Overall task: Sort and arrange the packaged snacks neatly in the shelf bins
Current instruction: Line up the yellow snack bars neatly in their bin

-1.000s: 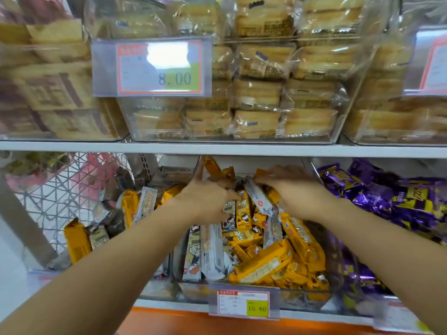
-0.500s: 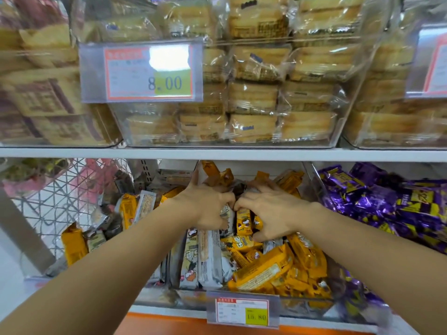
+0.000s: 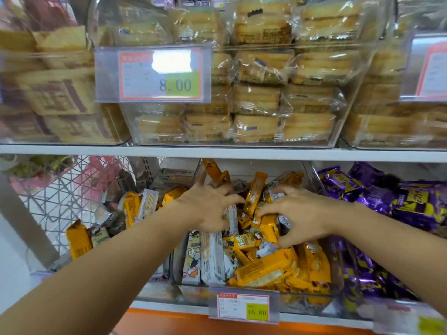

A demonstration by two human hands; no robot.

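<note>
Foil snack packets (image 3: 263, 269): judged light, slippery, crushable | hold mid-body | right grip (image 3: 304, 213) pinches orange packet (image 3: 268, 228) | left grip (image 3: 205, 206) curled into pile, hold indeterminate

Lower bin (image 3: 188, 293): clr glossy plastic. Snack pkts (image 3: 266, 269): shiny film wrap. Purple pkts (image 3: 411, 201): glossy crinkly foil. Side mesh (image 3: 60, 194): white-coated wire.

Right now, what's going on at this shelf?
A person has both hands in the clear bin on the lower shelf, among mixed yellow and grey snack bars. The right hand pinches a yellow bar; the left hand curls onto grey bars beside it, grip unclear. A grey row stands at the front; the yellow pile lies jumbled.
</note>
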